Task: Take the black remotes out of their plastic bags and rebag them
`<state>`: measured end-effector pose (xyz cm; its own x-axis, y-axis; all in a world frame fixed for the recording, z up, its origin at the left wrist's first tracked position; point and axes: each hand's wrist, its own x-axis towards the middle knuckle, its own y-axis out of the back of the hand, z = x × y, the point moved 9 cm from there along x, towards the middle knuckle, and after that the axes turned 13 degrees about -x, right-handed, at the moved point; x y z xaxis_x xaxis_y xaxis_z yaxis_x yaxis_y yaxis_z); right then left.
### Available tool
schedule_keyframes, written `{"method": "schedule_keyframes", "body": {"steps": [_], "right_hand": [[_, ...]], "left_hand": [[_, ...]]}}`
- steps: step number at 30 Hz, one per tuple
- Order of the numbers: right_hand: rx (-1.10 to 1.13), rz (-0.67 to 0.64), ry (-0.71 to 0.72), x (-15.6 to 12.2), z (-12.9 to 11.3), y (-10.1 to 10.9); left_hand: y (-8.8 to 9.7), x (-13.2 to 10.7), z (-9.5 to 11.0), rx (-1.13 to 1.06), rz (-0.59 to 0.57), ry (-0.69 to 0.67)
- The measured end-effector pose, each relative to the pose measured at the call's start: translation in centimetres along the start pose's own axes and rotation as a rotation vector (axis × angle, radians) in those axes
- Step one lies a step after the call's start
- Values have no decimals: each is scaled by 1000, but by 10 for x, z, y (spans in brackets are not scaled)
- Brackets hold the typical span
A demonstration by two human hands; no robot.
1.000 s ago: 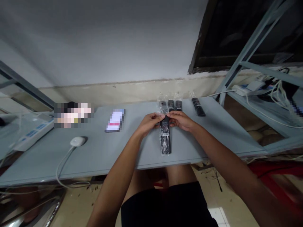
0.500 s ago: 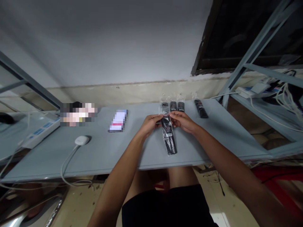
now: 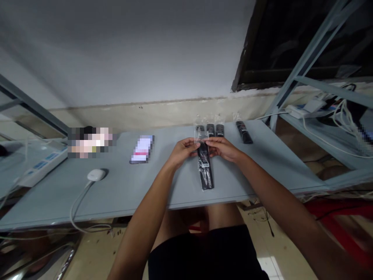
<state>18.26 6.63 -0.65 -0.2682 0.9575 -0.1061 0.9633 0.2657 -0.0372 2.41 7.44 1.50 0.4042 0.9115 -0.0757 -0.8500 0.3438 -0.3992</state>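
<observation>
A black remote control [image 3: 205, 171] in a clear plastic bag lies lengthwise on the grey table [image 3: 122, 186], its near end close to the front edge. My left hand [image 3: 184, 151] and my right hand [image 3: 222, 147] both pinch the bag's far end from either side. Just behind my hands, three more bagged black remotes [image 3: 210, 130] lie side by side near the wall. A separate bagged remote [image 3: 244, 132] lies to their right.
A white round device [image 3: 95, 175] with a cable sits at the left of the table. A blurred flat item [image 3: 142, 149] and a blurred patch [image 3: 90, 140] lie farther back. A metal shelf frame [image 3: 303, 66] with cables and a power strip [image 3: 305, 109] stands right.
The bagged remote's near end swung slightly right and came partly back. Both hands stay at its far end.
</observation>
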Motion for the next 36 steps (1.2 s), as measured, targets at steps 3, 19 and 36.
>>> {"method": "schedule_keyframes", "body": {"steps": [3, 19, 36], "right_hand": [[-5, 28, 16, 0, -1, 5], [-114, 58, 96, -2, -11, 1], [-60, -80, 98, -6, -14, -9]], "left_hand": [[1, 1, 3, -6, -6, -44], [-8, -2, -1, 99, -15, -27], [0, 0, 3, 53, 77, -44]]}}
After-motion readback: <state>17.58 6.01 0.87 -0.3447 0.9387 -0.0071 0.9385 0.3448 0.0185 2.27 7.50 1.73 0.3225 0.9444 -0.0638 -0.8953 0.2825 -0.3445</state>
